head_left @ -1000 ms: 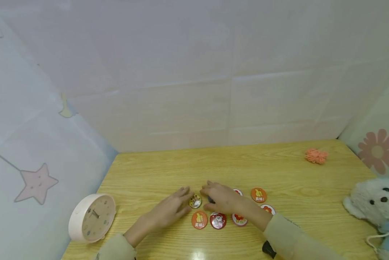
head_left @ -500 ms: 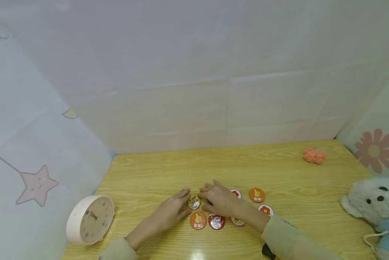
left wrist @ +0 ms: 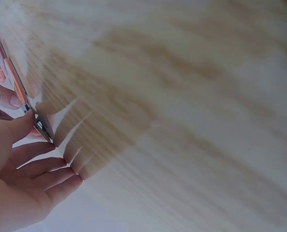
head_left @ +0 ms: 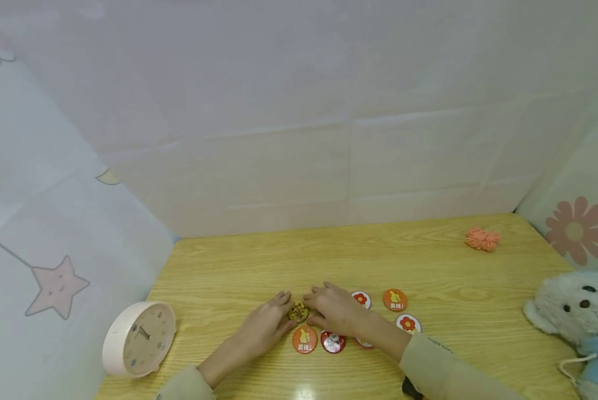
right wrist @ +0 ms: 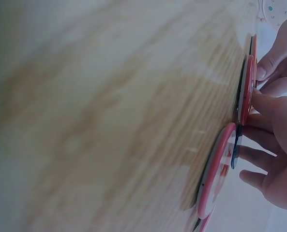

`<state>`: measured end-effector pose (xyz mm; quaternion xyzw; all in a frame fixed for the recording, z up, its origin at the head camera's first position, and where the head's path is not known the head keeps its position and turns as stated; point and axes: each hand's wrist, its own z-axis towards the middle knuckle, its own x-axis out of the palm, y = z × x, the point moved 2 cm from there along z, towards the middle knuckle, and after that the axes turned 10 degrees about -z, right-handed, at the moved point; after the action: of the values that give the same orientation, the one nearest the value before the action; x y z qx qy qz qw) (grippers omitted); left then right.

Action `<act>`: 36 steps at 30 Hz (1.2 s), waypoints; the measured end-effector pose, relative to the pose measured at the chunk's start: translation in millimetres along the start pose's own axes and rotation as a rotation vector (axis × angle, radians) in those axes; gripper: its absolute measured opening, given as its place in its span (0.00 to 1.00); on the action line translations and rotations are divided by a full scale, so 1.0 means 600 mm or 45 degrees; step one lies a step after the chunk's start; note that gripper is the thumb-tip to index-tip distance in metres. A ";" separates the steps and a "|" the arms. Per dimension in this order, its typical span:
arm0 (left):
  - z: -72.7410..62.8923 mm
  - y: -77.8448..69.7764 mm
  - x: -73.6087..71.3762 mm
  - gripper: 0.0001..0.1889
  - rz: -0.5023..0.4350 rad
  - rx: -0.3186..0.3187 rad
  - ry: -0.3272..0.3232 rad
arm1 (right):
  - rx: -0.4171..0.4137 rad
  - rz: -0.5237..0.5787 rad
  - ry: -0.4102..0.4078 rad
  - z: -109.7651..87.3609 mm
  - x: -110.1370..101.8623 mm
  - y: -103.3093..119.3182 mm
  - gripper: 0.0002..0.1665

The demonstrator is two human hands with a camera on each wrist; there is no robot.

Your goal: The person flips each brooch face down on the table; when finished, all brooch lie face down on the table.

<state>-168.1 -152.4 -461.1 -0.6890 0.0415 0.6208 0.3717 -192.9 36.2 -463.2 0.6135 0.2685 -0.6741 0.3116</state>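
Round pin badges lie in rows on the wooden table (head_left: 239,261). My left hand (head_left: 265,328) is at the left side of a yellow patterned badge (head_left: 298,313), fingers loosely extended and thumb close to its rim. From the other side my right hand (head_left: 338,310) reaches that badge with its fingertips, palm low over the row. In the right wrist view a dark badge (right wrist: 236,147) shows edge-on by the right fingers. Just below the hands are an orange thumbs-up badge (head_left: 304,339) and a red badge (head_left: 333,341) with a white figure. The right forearm partly hides another badge.
Right of the hands lie a flower badge (head_left: 361,299), another orange badge (head_left: 395,300) and a second flower badge (head_left: 408,323). A round clock (head_left: 141,340) stands left, a plush bear (head_left: 561,311) right, pink yarn (head_left: 482,239) at the back. A dark object (head_left: 411,389) shows beside the right sleeve.
My right hand has shifted slightly left toward the yellow badge, and the dark badge under it is now hidden in the head view. The left hand stays almost in place.
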 end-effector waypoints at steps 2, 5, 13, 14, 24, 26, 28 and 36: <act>0.000 0.000 0.000 0.25 -0.002 0.002 0.001 | 0.004 -0.002 -0.005 0.000 0.001 0.001 0.27; 0.000 0.000 0.000 0.25 -0.006 0.008 0.004 | 0.007 0.002 -0.017 0.001 0.002 0.002 0.28; 0.000 -0.001 -0.003 0.24 -0.018 0.033 0.002 | 0.020 0.004 -0.014 0.004 0.004 0.005 0.27; 0.000 -0.001 -0.004 0.24 -0.018 0.032 0.005 | 0.021 0.006 -0.014 0.004 0.004 0.005 0.27; -0.001 -0.003 -0.009 0.23 -0.063 0.026 0.005 | 0.006 0.011 -0.050 0.004 0.007 0.003 0.24; -0.001 -0.003 -0.010 0.23 -0.078 0.021 0.007 | 0.001 0.019 -0.064 0.004 0.008 0.002 0.23; 0.000 -0.004 -0.011 0.22 -0.094 0.022 0.005 | -0.005 0.038 -0.091 0.004 0.008 0.001 0.20; 0.004 -0.003 -0.013 0.22 -0.135 0.024 -0.032 | 0.047 0.149 -0.344 0.004 0.003 -0.004 0.13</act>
<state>-170.8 -153.3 -453.2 -0.6787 0.0061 0.6085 0.4111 -196.3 36.0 -464.7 0.5375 0.1754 -0.7360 0.3723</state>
